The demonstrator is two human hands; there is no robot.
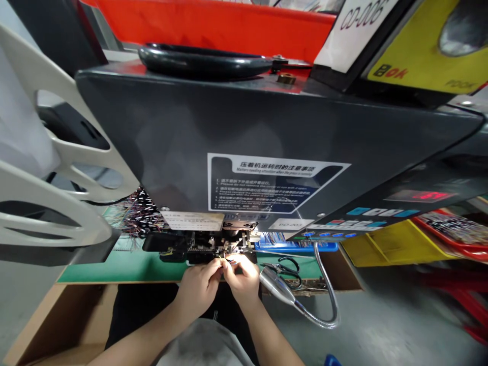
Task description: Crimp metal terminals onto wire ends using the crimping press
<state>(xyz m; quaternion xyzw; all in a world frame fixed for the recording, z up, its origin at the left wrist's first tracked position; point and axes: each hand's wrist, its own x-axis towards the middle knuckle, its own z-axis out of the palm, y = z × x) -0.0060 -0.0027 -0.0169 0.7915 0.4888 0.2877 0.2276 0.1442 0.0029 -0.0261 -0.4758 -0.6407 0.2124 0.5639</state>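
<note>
My left hand point(202, 284) is closed in a pinch at the front of a dark grey crimping press point(183, 132). Right beside it, my right hand point(242, 279) pinches too, and the fingertips of both nearly meet. A thin wire point(224, 257) shows faintly between them; its ends are hidden by the fingers and the machine. Just beyond the fingertips sits the press's metal crimping tooling point(232, 245), brightly lit. A flexible-neck lamp point(278, 287) points at the work from close by my right hand.
Black-handled scissors point(287, 269) lie on the green mat point(152, 273), right of my hands. A blue tray point(297, 247) sits behind them. Bundled wires point(141, 213) lie at the left, near a pale reel point(57, 203). Yellow point(412, 244) and red bins stand right.
</note>
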